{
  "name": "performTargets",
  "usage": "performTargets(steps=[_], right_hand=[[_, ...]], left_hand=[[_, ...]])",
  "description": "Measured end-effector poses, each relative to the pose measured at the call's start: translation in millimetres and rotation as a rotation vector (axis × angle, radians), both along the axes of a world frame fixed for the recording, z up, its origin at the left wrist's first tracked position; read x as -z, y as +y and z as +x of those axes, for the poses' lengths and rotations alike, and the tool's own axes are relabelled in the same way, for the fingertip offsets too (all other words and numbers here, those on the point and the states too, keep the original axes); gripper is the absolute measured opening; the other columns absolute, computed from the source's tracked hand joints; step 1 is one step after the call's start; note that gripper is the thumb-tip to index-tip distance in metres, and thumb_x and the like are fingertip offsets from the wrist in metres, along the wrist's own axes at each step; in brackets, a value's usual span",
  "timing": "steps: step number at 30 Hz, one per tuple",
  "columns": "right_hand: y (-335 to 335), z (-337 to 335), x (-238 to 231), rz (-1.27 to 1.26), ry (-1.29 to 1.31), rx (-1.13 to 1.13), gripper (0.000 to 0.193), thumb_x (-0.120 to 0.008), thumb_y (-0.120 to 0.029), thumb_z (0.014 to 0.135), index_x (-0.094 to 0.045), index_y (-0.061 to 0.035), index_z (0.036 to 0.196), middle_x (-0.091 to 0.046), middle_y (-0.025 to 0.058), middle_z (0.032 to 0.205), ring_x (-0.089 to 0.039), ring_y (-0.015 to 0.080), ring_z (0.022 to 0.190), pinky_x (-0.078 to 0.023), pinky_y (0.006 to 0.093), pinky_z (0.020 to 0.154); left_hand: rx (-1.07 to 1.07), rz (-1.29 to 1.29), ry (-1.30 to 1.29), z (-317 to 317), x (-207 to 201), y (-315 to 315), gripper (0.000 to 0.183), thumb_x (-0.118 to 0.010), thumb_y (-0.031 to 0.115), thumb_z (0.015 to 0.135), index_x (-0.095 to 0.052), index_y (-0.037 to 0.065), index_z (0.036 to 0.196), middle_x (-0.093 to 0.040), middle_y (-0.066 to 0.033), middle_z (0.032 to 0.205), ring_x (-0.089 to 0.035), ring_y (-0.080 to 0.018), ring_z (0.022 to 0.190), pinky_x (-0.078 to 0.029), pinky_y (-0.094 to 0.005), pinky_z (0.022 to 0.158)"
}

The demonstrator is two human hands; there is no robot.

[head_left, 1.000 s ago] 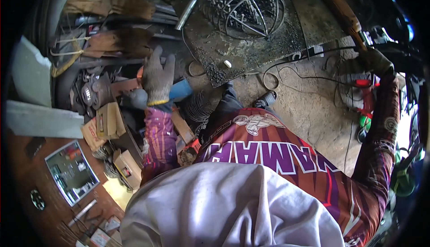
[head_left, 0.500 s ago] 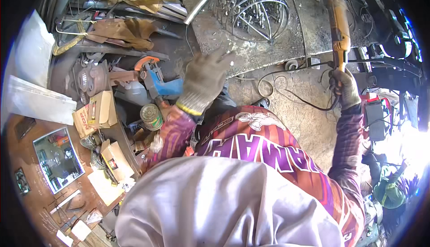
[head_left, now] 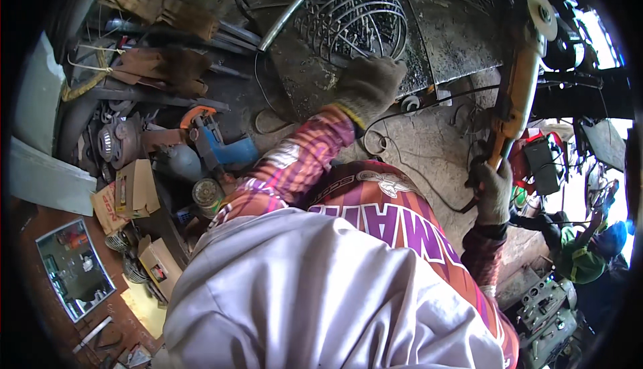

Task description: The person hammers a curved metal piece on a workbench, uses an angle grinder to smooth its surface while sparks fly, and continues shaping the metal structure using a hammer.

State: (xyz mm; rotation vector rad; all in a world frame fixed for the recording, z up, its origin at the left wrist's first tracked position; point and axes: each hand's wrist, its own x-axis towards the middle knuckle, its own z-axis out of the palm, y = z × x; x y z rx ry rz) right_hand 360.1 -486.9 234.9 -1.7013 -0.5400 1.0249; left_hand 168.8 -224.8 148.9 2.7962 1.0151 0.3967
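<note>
Right, head view: gloved right hand [head_left: 492, 188] wrapped round rear of orange angle grinder [head_left: 519, 94], disc [head_left: 543, 14] end pointing away, right of metal worktable [head_left: 462, 44]. Gloved left hand [head_left: 372, 88] at near end of wire cage [head_left: 355, 17] on it; fingers hidden, can't tell if gripping.

Dim interior, bright light [head_left: 619, 185] at the right edge.
Brownish floor [head_left: 432, 138] right of centre; dark table [head_left: 462, 37] across the top; pale panels [head_left: 43, 104] at far left; brown surface [head_left: 117, 310] bearing a framed reflective pane [head_left: 75, 268] at lower left.
</note>
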Motion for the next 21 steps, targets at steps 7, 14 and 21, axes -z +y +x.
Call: performTargets(steps=[7,14,21], right_hand=[[-25,-37,13,-0.108,-0.016,0.126,0.049,-0.066,-0.005,0.086,-0.056,0.0017,0.133,-0.062,0.0024,0.081,-0.057,0.009,0.058,-0.051,0.0245,0.053],[-19,-97,47,0.029,-0.36,0.184,0.035,-0.068,-0.002,0.087,-0.059,-0.0014,0.121,-0.065,0.0058,0.094,-0.064,0.0151,0.081,-0.056,0.031,0.072],[-16,-194,54,-0.142,-0.803,0.188,0.056,-0.074,-0.003,0.087,-0.049,-0.0013,0.137,-0.064,0.0125,0.119,-0.063,0.0191,0.102,-0.052,0.033,0.088]], left_hand=[[0.025,-0.051,-0.129,-5,-24,-24,0.027,-0.068,0.02,0.088,-0.07,0.01,0.113,-0.07,-0.0156,0.098,-0.071,-0.0343,0.087,-0.058,-0.0452,0.076],[0.293,-1.006,-0.856,-13,-79,-91,0.071,-0.086,0.036,0.08,-0.055,-0.001,0.131,-0.067,-0.0159,0.114,-0.067,-0.0261,0.105,-0.056,-0.0401,0.088],[0.045,-1.663,-0.973,-48,-78,-79,0.085,-0.093,0.035,0.072,-0.049,0.002,0.137,-0.066,-0.0103,0.115,-0.067,-0.0209,0.104,-0.057,-0.037,0.09]])
